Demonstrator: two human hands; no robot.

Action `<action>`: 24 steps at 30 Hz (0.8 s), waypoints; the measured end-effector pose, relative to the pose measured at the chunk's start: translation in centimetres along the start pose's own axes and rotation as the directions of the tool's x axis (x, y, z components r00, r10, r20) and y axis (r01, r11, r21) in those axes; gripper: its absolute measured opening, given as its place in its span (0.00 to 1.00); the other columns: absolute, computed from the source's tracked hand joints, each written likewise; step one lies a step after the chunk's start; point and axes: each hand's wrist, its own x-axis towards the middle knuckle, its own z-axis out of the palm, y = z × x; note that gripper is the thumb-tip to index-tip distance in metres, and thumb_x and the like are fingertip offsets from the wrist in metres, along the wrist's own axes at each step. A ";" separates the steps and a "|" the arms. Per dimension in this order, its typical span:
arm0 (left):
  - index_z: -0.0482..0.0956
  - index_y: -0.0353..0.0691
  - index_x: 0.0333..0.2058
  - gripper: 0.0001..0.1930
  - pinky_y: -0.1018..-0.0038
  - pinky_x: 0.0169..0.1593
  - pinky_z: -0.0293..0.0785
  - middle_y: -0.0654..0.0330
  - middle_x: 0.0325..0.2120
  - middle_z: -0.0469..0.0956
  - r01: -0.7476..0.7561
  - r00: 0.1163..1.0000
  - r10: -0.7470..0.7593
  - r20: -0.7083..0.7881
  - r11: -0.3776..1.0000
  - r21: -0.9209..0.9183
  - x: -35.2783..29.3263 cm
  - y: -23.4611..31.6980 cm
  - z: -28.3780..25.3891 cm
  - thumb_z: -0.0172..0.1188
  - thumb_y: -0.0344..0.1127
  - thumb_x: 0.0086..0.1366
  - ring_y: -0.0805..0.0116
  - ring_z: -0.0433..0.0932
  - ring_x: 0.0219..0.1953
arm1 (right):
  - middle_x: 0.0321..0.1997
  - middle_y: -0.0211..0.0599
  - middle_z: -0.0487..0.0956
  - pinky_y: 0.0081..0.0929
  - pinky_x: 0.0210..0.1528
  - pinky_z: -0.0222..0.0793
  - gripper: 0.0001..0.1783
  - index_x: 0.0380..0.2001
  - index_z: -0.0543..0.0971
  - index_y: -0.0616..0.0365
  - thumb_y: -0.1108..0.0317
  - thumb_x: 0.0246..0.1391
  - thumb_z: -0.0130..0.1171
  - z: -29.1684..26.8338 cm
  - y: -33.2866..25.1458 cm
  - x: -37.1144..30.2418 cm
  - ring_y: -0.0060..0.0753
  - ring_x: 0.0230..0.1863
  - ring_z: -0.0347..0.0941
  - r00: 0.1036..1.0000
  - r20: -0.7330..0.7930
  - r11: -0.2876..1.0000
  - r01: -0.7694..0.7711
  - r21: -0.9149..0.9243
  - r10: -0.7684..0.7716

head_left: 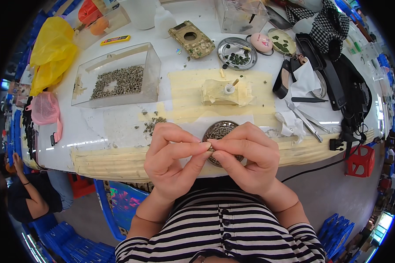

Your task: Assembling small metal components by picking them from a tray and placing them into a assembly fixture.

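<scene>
My left hand [174, 158] and my right hand [249, 158] meet near the table's front edge, thumbs and forefingers pinched together. Between the fingertips is a tiny brownish piece [211, 148], mostly covered, and both hands grip it. Right below them stands a round dish [207, 133] filled with small grey-brown parts; my fingers hide part of it. A loose cluster of similar small parts [152, 125] lies on the table just beyond my left hand. Beyond the dish sits a tape-wrapped block [215, 93] with a small white cup and a stick standing in it.
A clear bin [85, 94] of small parts stands at the left, near a yellow bag [52, 44]. Farther back are a camouflage model tank hull [202, 49] and a metal dish [220, 52] with dark green pieces. Tweezers [306, 122] lie at the right. Another person [33, 197] is at far left.
</scene>
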 end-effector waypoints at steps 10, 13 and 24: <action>0.85 0.44 0.35 0.14 0.72 0.39 0.66 0.64 0.31 0.77 -0.099 0.995 0.098 0.011 0.979 0.179 0.1 0.5 0.4 0.72 0.24 0.48 0.67 0.71 0.34 | 0.25 0.32 0.77 0.22 0.27 0.66 0.09 0.31 0.85 0.59 0.78 0.42 0.71 -0.4 -0.3 0.3 0.29 0.26 0.73 0.999 -0.015 0.999 -0.036 -0.031 0.035; 0.85 0.44 0.34 0.14 0.71 0.39 0.66 0.64 0.31 0.77 -0.085 0.996 0.086 0.001 0.973 0.215 0.0 0.6 0.6 0.72 0.23 0.47 0.66 0.72 0.33 | 0.26 0.31 0.77 0.22 0.26 0.67 0.13 0.31 0.85 0.58 0.77 0.37 0.72 -0.2 -0.2 0.1 0.29 0.26 0.72 0.987 -0.063 0.970 0.130 -0.207 -0.146; 0.84 0.41 0.33 0.13 0.72 0.39 0.65 0.63 0.30 0.78 -0.011 1.000 0.013 -0.019 0.992 0.123 0.2 0.2 0.6 0.71 0.21 0.46 0.65 0.72 0.33 | 0.28 0.30 0.78 0.22 0.27 0.67 0.19 0.37 0.86 0.58 0.76 0.35 0.74 -0.4 0.1 -0.2 0.30 0.26 0.71 0.969 -0.007 0.930 0.234 -0.283 -0.246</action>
